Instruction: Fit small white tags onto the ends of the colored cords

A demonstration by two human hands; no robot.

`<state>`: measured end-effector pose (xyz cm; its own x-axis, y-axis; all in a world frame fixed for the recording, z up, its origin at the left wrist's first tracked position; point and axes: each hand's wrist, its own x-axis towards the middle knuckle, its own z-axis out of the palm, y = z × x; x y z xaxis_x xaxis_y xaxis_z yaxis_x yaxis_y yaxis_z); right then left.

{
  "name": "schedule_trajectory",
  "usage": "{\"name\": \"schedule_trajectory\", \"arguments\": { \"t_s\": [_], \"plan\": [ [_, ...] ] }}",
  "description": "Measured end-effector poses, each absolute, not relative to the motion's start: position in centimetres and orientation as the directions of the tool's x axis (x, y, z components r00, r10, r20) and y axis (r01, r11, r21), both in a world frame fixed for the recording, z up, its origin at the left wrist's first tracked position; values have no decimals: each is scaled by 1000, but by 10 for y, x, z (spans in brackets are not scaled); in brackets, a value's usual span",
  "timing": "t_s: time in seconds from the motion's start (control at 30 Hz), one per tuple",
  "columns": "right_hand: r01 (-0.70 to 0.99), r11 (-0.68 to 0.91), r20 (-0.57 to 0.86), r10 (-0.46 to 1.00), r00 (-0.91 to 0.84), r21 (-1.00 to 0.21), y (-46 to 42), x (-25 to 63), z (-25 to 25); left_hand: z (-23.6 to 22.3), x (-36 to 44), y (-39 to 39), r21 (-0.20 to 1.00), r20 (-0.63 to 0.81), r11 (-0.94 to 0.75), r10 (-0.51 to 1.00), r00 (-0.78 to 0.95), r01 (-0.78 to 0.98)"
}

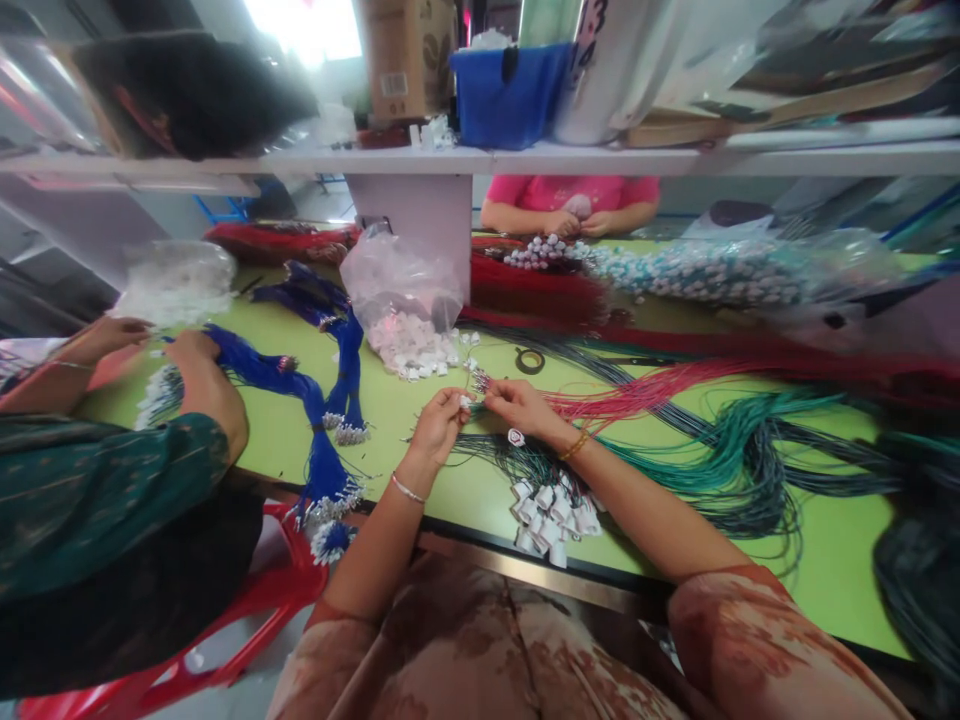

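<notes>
Head view, left hand [439, 428]: fingertips pinched on white plug [466, 402], apparently steadying it.
Right hand [523, 407]: fingers pinched round wires [481, 382].
Bag [400, 285]: near, likely for easy reach.

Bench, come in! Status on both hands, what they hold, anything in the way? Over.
Left hand: pinching white connector. Right hand: grip closed on wire ends. Bag and tape lie beyond, clear of both. Over.
</notes>
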<state>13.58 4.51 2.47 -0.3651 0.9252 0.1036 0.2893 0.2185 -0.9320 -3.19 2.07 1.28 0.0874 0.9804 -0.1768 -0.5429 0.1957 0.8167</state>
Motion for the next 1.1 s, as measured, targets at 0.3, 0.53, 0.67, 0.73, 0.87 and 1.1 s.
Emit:
{"name": "schedule_trajectory", "arguments": {
  "t_s": [0.3, 0.53, 0.67, 0.73, 0.87, 1.1],
  "plan": [
    [304, 240, 134, 934, -331, -922, 40, 137, 17, 15, -29, 19, 849, -141, 165, 986, 85, -502],
    [304, 252, 146, 932, -331, -919, 42, 138, 15, 16, -26, 18, 877, -159, 163, 986, 48, -452],
    [317, 193, 86, 943, -322, -928, 41, 134, 13, 13, -19, 16, 918, -100, 91, 995, -5, -386],
    [320, 201, 90, 940, -329, -926, 39, 133, 14, 11, -16, 16, 942, -59, 45, 998, -31, -333],
    [433, 401, 272, 904, -330, -808, 32, 135, 20, 7, -15, 17, 932, -128, 107, 991, -38, -345],
    [616, 522, 359, 853, -379, -590, 30, 135, 24, 3, -12, 19, 874, -210, 170, 977, -39, -455]
  ]
}}
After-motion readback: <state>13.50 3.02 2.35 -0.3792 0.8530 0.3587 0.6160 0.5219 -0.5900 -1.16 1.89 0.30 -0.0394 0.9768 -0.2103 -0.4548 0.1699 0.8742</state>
